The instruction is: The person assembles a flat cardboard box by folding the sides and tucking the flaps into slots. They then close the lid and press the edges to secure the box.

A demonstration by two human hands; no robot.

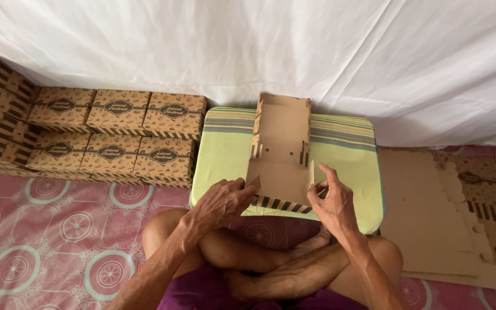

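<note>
A person seated cross-legged on a pink patterned floor mat (pixel 58 229) works a half-folded cardboard box blank (pixel 281 155) at centre frame. The blank lies flat on a green striped cushion (pixel 225 155) used as a work surface, its far end wall standing up near the white sheet (pixel 248 46) that fills the top of the frame. Left hand (pixel 225 201), lower centre: grip closed, fingers pinching the blank's near-left corner flap. Right hand (pixel 331 201), just right of it: thumb & fingers pinched on the small near-right flap, holding it upright. Black-striped near edge of the blank runs between both hands. Upper left of frame: stacked finished boxes (pixel 113 135), brown w/ dark oval labels, two rows deep, just beside the cushion. Right side: pile of flat unfolded blanks (pixel 431 218) on the mat, near the person's knee.
</note>
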